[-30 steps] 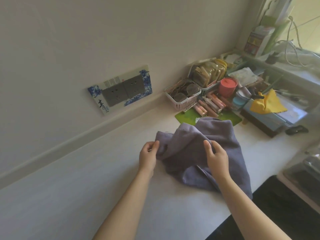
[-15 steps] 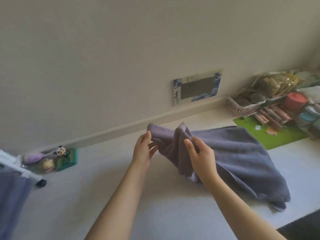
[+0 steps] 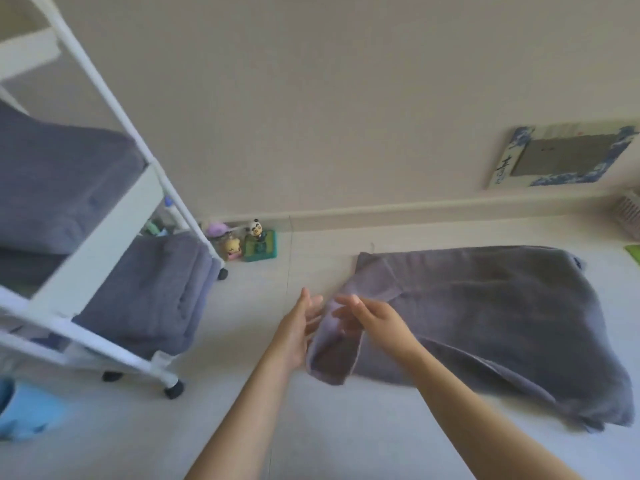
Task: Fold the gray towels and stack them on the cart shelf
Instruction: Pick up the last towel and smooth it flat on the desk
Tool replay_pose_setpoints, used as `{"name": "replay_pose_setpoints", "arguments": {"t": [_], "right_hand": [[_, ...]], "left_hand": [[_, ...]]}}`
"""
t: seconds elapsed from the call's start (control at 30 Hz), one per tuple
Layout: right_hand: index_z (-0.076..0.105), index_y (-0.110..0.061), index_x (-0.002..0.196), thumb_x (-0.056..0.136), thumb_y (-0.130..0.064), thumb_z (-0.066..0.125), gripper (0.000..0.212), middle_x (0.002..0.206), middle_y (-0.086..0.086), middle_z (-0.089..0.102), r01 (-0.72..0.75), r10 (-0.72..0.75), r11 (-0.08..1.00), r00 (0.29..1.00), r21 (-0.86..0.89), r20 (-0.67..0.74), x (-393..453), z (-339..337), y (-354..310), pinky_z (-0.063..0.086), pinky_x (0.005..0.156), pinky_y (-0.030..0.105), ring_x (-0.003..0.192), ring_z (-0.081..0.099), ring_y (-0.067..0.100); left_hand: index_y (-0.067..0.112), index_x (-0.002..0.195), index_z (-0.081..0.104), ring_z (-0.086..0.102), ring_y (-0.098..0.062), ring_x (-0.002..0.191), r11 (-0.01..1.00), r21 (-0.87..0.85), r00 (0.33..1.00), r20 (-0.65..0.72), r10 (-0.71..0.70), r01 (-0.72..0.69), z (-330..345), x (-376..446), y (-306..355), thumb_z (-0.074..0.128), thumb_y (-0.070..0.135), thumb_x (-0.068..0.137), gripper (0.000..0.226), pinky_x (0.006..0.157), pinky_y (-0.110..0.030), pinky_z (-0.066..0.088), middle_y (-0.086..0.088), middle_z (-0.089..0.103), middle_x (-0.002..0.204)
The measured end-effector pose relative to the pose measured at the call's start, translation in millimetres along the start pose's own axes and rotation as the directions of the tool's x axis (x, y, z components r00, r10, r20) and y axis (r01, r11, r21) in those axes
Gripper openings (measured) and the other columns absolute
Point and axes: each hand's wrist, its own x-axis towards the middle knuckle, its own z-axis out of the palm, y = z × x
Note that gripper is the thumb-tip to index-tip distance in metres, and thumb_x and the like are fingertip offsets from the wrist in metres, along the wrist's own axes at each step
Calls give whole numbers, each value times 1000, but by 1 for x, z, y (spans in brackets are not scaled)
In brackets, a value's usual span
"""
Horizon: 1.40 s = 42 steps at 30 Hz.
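Standing at far left, white cart (image 3: 104, 237) on dark casters, tilted across the view by the wide lens. Carried folded gray towels: one stack (image 3: 59, 188) on the upper shelf, another stack (image 3: 152, 296) on the shelf below. Lay beneath the cart's near corner, something light blue (image 3: 24, 410), blurred and not identifiable. Sat against the baseboard just right of the cart, small figurines (image 3: 242, 242), among them a panda on a green block. Reached in from below, left hand (image 3: 298, 327), fingers straight and spread, gripping nothing, palm turned toward the towel's loose flap and very near it; contact not clear through motion blur. Hovered at the same flap, right hand (image 3: 377, 320), fingers loosely extended over the cloth; whether pinching it could not be told. Spread flat across the pale surface, gray towel (image 3: 502, 323), its near-left corner turned up into a hanging fold between the two hands, well apart from the cart. Hung on the plain beige wall at upper right, outlet plate (image 3: 561, 157) with a blue-and-white patterned border and dark brush characters down its left edge, too blurred to read. Peeked in at the right edge, white basket (image 3: 628, 213) and a green mat (image 3: 633, 252). Pale, matte surface and wall throughout, joined by a low baseboard.
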Motion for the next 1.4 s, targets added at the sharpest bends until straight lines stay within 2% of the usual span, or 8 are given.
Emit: {"name": "replay_pose_setpoints", "arguments": {"t": [0.2, 0.33, 0.5, 0.6, 0.8, 1.03, 1.27, 1.4], "right_hand": [[65, -18, 104, 99, -32, 41, 29, 96, -3, 66, -99, 50, 957, 982, -274, -182, 9, 12, 29, 44, 82, 30, 92, 60, 15], [63, -17, 98, 100, -35, 33, 35, 101, 4, 62, -290, 171, 821, 947, -493, -272, 9, 3, 53, 38, 93, 40, 107, 55, 31], [56, -19, 114, 101, -35, 23, 39, 106, 4, 61, -396, 231, 596, 918, -698, -323, -4, -9, 79, 23, 105, 38, 113, 52, 24], [55, -22, 103, 100, -36, 19, 39, 107, 1, 64, -354, 183, 485, 935, -800, -304, -13, -15, 86, 27, 97, 36, 102, 56, 22], [62, -7, 95, 99, -48, 18, 60, 78, 13, 66, -457, 361, 559, 885, -692, -293, -16, -29, 82, 54, 71, 34, 68, 65, 28], [29, -30, 144, 100, -45, 23, 47, 149, -3, 29, -350, 202, 384, 935, -854, -292, -22, -32, 108, 32, 102, 41, 132, 29, 27], [28, -34, 144, 99, -46, 23, 47, 145, -3, 33, -371, 142, 297, 928, -880, -343, -22, -30, 117, 29, 103, 38, 127, 32, 26], [42, -28, 138, 99, -41, 30, 42, 145, 0, 34, -376, 54, 373, 921, -848, -385, -14, -32, 118, 24, 105, 37, 129, 30, 25]], "left_hand": [[23, 91, 55, 54, -14, 87, 974, 223, 989, -131, 73, -43, -34, -1, -36, 43, 48, 96, 29, 76, -28, 41, 4, 56, 92], [11, 110, 63, 62, -11, 89, 933, 336, 978, -111, 176, -130, -31, 3, -64, 61, 32, 91, 28, 74, -12, 48, -5, 65, 104], [23, 131, 54, 50, -25, 119, 654, 744, 905, -172, 390, -141, -29, 15, -89, 72, 40, 79, 57, 101, -36, 40, -9, 56, 125], [25, 137, 46, 50, -24, 122, 712, 682, 909, -174, 380, -167, -26, 16, -97, 68, 40, 83, 59, 100, -33, 40, -4, 56, 131], [19, 128, 56, 54, -20, 119, 708, 639, 824, -202, 530, -299, -39, 14, -88, 60, 34, 91, 40, 93, -22, 39, 1, 61, 127], [18, 115, 62, 61, -31, 102, 551, 817, 793, -218, 569, -171, -63, 22, -90, 46, 35, 98, 29, 79, -34, 45, -8, 69, 109], [13, 112, 61, 61, -36, 93, 427, 904, 756, -255, 603, -35, -70, 27, -97, 48, 40, 96, 34, 72, -39, 45, -12, 64, 104], [9, 111, 65, 59, -38, 90, 238, 960, 691, -71, 719, -149, -61, 46, -97, 73, 35, 79, 42, 75, -45, 47, -15, 61, 97]]}}
